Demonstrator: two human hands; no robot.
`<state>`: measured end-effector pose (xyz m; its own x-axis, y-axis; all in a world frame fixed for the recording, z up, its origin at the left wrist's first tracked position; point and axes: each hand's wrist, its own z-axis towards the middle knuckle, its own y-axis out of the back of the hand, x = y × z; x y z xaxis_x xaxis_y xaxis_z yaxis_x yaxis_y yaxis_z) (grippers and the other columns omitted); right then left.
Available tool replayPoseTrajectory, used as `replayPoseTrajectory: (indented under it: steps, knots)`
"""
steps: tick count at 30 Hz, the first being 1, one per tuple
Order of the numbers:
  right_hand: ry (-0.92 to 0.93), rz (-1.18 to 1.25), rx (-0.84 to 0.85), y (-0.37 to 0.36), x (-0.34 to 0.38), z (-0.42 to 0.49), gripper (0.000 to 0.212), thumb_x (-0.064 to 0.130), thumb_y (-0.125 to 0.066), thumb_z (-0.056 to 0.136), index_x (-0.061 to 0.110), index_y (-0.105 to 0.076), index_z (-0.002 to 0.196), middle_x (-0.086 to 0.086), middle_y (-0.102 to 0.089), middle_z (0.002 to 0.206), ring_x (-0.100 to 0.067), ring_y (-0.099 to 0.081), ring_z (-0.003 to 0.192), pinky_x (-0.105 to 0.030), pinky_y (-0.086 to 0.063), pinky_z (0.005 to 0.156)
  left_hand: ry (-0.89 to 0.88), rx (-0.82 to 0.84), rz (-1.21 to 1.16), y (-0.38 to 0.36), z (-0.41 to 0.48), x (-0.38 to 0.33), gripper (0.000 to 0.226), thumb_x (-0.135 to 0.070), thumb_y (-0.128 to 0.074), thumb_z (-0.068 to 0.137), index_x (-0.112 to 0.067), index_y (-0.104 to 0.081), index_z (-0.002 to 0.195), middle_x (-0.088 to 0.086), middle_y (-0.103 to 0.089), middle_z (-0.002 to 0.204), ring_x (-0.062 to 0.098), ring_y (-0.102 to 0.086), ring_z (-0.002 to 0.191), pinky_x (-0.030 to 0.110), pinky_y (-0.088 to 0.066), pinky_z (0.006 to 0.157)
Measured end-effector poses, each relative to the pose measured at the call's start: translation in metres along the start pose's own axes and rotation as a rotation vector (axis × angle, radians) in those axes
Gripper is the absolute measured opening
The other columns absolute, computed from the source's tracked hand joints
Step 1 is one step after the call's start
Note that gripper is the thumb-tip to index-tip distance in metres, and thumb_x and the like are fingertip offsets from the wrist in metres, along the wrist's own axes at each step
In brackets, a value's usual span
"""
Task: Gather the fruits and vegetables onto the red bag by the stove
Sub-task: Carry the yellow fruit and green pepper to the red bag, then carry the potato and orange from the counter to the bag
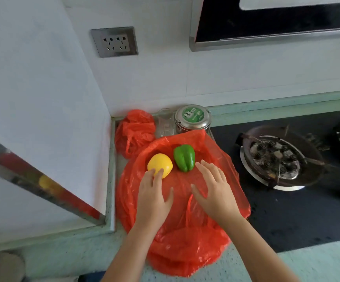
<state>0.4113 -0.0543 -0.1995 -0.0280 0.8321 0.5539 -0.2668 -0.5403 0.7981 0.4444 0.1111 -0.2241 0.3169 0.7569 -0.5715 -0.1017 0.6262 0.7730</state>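
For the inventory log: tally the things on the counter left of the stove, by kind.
Peppers: 2 (yellow pepper, green pepper)
Red bags: 2 (spread bag, bunched bag)
Metal tin: 1
Clear container: 1
Total: 6

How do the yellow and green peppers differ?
The yellow pepper is round and smooth; the green pepper is longer, with deep lobes. The left hand has its fingers resting on the yellow pepper; the right hand lies open beside the green pepper, contact unclear. The yellow pepper lies nearer the person than the green pepper. Both lie on the spread red bag.
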Motion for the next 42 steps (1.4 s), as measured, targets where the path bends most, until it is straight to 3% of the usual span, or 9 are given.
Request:
replayPoseTrajectory:
  steps: [4,7,11,15,18,22,26,30,42]
  knots:
    - [0.011,-0.090,-0.042,0.014,0.016,-0.025,0.052,0.041,-0.043,0.082,0.013,-0.053,0.125,-0.009,-0.055,0.128,-0.034,-0.044,0.123,-0.053,-0.042,0.095,-0.163,0.017,0.147,0.016,-0.020,-0.012,0.051,-0.018,-0.073,0.075,-0.003,-0.055,0.120,0.022,-0.056,0.120,0.043,-0.049,0.116,0.054,-0.046,0.092]
    - [-0.003,-0.133,-0.078,0.022,0.025,-0.048,0.049,0.039,-0.044,0.083,0.015,-0.053,0.125,-0.007,-0.054,0.129,-0.033,-0.043,0.125,-0.057,-0.041,0.094,-0.251,-0.005,0.157,0.027,-0.035,-0.023,0.043,-0.028,-0.056,0.082,-0.005,-0.056,0.119,0.019,-0.058,0.119,0.039,-0.050,0.117,0.052,-0.046,0.092]
    - [-0.029,-0.184,-0.141,0.027,0.040,-0.080,0.046,0.037,-0.045,0.083,0.015,-0.054,0.123,-0.007,-0.055,0.128,-0.032,-0.045,0.123,-0.058,-0.040,0.095,-0.310,0.021,0.141,0.042,-0.059,-0.033,0.048,-0.034,-0.042,0.084,-0.007,-0.054,0.122,0.017,-0.057,0.123,0.038,-0.048,0.120,0.053,-0.043,0.094]
    - [-0.083,-0.219,-0.185,0.031,0.053,-0.116,0.045,0.036,-0.043,0.083,0.014,-0.055,0.121,-0.008,-0.056,0.127,-0.032,-0.046,0.122,-0.056,-0.039,0.095,-0.362,0.066,0.118,0.050,-0.083,-0.038,0.048,-0.035,-0.043,0.084,-0.013,-0.049,0.126,0.013,-0.055,0.127,0.035,-0.045,0.124,0.056,-0.038,0.096]
    - [-0.135,-0.241,-0.197,0.035,0.058,-0.142,0.047,0.036,-0.043,0.082,0.014,-0.057,0.120,-0.008,-0.056,0.127,-0.033,-0.046,0.121,-0.057,-0.038,0.094,-0.419,0.081,0.091,0.052,-0.099,-0.044,0.048,-0.031,-0.057,0.083,-0.013,-0.048,0.126,0.015,-0.054,0.127,0.037,-0.045,0.124,0.059,-0.039,0.095]
    - [-0.216,-0.237,-0.263,0.046,0.058,-0.175,0.045,0.033,-0.047,0.081,0.015,-0.054,0.122,-0.007,-0.055,0.128,-0.030,-0.044,0.123,-0.054,-0.039,0.094,-0.499,0.134,0.066,0.051,-0.118,-0.062,0.046,-0.038,-0.041,0.087,-0.014,-0.049,0.126,0.015,-0.054,0.127,0.037,-0.046,0.123,0.060,-0.035,0.095]
    - [-0.304,-0.288,-0.336,0.065,0.049,-0.210,0.044,0.027,-0.055,0.080,0.013,-0.054,0.122,-0.008,-0.055,0.128,-0.031,-0.045,0.122,-0.052,-0.043,0.094,-0.582,0.199,0.024,0.043,-0.132,-0.088,0.046,-0.037,-0.042,0.087,-0.013,-0.053,0.124,0.014,-0.054,0.128,0.036,-0.045,0.124,0.059,-0.034,0.096]
    - [-0.403,-0.338,-0.411,0.089,0.037,-0.243,0.044,0.034,-0.043,0.085,0.013,-0.054,0.121,-0.009,-0.055,0.128,-0.033,-0.045,0.121,-0.055,-0.043,0.092,-0.713,0.238,-0.027,0.030,-0.148,-0.121,0.045,-0.035,-0.042,0.085,-0.011,-0.055,0.121,0.015,-0.056,0.125,0.036,-0.048,0.121,0.058,-0.036,0.096]
    - [-0.665,-0.477,-0.652,0.188,-0.032,-0.353,0.045,0.035,-0.044,0.084,0.014,-0.056,0.121,-0.009,-0.057,0.126,-0.033,-0.046,0.122,-0.055,-0.035,0.097,-1.033,0.362,-0.101,-0.035,-0.212,-0.274,0.046,-0.037,-0.041,0.084,-0.010,-0.061,0.116,0.015,-0.062,0.119,0.036,-0.054,0.115,0.063,-0.036,0.092]
